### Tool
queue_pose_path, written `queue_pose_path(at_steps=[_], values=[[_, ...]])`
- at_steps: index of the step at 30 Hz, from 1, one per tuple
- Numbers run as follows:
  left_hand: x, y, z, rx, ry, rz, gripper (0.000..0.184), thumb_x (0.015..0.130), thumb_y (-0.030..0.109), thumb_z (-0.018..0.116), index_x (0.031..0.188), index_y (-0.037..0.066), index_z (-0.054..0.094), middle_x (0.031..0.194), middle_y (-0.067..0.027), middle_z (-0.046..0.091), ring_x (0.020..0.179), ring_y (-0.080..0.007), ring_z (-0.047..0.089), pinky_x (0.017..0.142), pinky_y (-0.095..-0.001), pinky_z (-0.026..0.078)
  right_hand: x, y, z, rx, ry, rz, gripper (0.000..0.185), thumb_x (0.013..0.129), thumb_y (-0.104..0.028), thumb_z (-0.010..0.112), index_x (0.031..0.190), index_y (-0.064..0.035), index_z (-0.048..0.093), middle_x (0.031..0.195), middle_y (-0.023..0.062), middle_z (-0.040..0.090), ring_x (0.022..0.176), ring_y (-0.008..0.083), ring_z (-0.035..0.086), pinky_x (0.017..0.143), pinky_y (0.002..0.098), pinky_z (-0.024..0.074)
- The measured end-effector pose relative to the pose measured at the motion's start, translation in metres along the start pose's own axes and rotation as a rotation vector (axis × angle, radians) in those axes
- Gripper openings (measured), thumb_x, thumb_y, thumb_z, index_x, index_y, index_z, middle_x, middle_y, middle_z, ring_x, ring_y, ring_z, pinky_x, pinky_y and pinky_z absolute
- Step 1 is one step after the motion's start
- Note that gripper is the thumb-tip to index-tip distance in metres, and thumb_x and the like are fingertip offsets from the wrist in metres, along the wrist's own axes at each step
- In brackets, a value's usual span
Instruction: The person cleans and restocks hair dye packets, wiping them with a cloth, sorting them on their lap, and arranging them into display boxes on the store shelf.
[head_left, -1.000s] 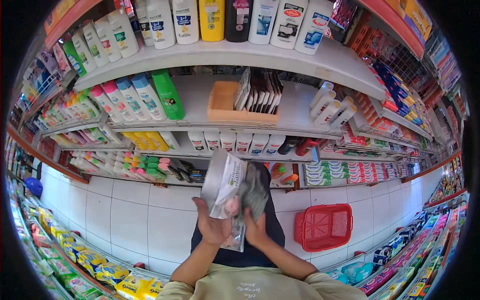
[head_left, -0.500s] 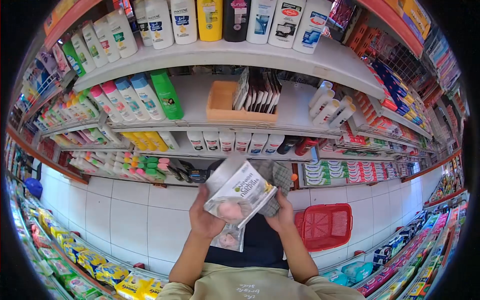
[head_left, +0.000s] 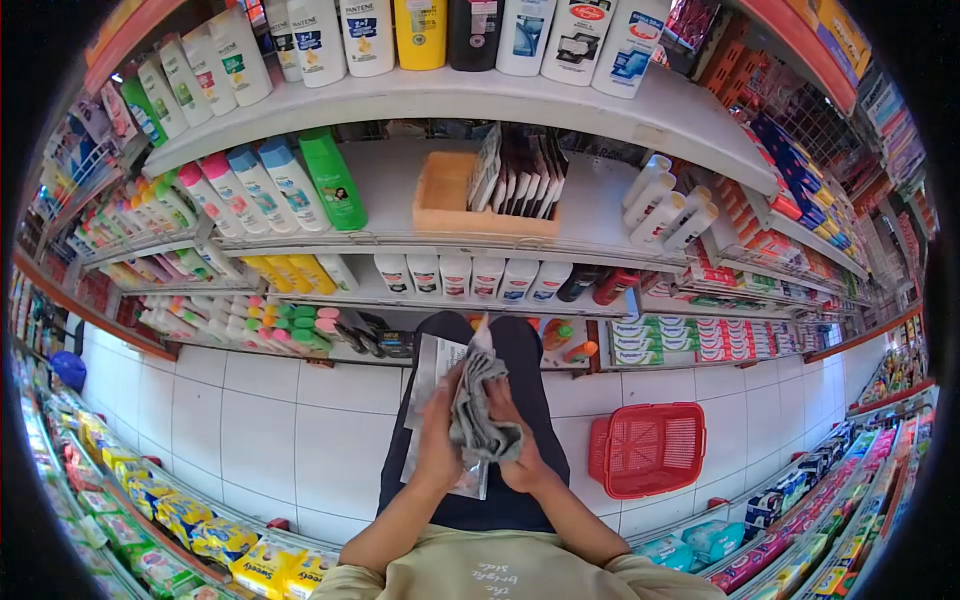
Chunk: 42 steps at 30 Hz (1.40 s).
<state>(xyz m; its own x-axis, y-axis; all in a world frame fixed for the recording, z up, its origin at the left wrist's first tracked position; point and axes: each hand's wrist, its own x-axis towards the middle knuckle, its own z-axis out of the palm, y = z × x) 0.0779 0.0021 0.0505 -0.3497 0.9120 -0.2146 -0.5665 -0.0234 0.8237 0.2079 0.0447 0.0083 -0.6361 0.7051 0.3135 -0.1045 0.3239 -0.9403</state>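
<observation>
Between my two hands, above my lap, a crumpled grey checked cloth [head_left: 482,410] is bunched up. My left hand [head_left: 438,436] presses against its left side, and my right hand [head_left: 520,446] grips its right side. Behind and left of the cloth, flat silver-white packets [head_left: 427,372] rest on my dark-clothed legs, partly hidden by my left hand. A small pale tip [head_left: 483,335] sticks out above the cloth; what it belongs to is hidden.
An orange tray [head_left: 443,200] of dark-and-white packets stands on the middle shelf [head_left: 400,215], among shampoo bottles. A red basket [head_left: 650,450] sits on the tiled floor at my right. Yellow packs [head_left: 223,535] line a shelf behind me at left.
The Garnier packet is no longer held up open to view, and packets now lie on my legs. The cloth has come to the middle, bunched between my hands, which have moved closer together.
</observation>
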Motion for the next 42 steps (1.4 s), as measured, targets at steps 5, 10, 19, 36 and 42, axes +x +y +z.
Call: queue_pose_path(at_steps=[5, 10, 19, 36, 42], values=[[0.012, -0.054, -0.018, 0.3, -0.117, 0.259, 0.076, 0.093, 0.059, 0.03, 0.14, -0.001, 0.03, 0.137, -0.0177, 0.04, 0.129, -0.0261, 0.035, 0.108, -0.0346, 0.023, -0.015, 0.027, 0.009, 0.3, 0.095, 0.418, 0.036, 0.092, -0.008, 0.041, 0.125, 0.0039, 0.043, 0.127, 0.0138, 0.05, 0.116, 0.0236, 0.049, 0.101, 0.0361, 0.0312], [0.009, -0.079, -0.048, 0.149, -0.208, 0.062, 0.071, 0.093, 0.052, 0.04, 0.14, -0.001, 0.029, 0.132, -0.0177, 0.043, 0.123, -0.0255, 0.038, 0.104, -0.035, 0.026, -0.018, -0.009, 0.027, -0.131, 0.175, -0.005, 0.032, 0.092, -0.006, 0.042, 0.122, 0.0038, 0.049, 0.123, 0.0163, 0.052, 0.117, 0.0271, 0.047, 0.102, 0.0346, 0.0304], [0.007, -0.066, -0.033, 0.088, 0.12, 0.012, 0.04, 0.092, 0.02, 0.049, 0.124, -0.002, 0.046, 0.123, -0.0146, 0.052, 0.113, -0.0225, 0.05, 0.092, -0.0342, 0.042, 0.017, -0.026, 0.015, -0.207, 0.137, 0.116, 0.053, 0.082, -0.007, 0.045, 0.133, 0.0054, 0.036, 0.141, 0.0228, 0.034, 0.133, 0.0324, 0.032, 0.111, 0.0377, 0.0173], [0.009, 0.011, -0.013, -0.491, 0.005, -0.016, 0.063, 0.094, 0.053, 0.036, 0.129, 0.003, 0.043, 0.124, -0.0109, 0.054, 0.112, -0.0244, 0.054, 0.098, -0.0382, 0.04, 0.004, -0.033, 0.034, -0.179, 0.148, -0.043, 0.061, 0.084, -0.003, 0.042, 0.141, 0.0025, 0.021, 0.146, 0.0219, 0.023, 0.136, 0.0278, 0.024, 0.109, 0.038, 0.0191], [0.017, -0.003, -0.001, -0.531, -0.041, 0.155, 0.058, 0.097, 0.046, 0.033, 0.136, 0.003, 0.036, 0.135, -0.0097, 0.046, 0.125, -0.0238, 0.041, 0.106, -0.0402, 0.028, 0.031, -0.011, 0.007, 0.112, 0.371, 0.32, 0.025, 0.09, -0.01, 0.046, 0.111, 0.0031, 0.054, 0.107, 0.013, 0.061, 0.093, 0.0193, 0.057, 0.084, 0.0357, 0.043]])
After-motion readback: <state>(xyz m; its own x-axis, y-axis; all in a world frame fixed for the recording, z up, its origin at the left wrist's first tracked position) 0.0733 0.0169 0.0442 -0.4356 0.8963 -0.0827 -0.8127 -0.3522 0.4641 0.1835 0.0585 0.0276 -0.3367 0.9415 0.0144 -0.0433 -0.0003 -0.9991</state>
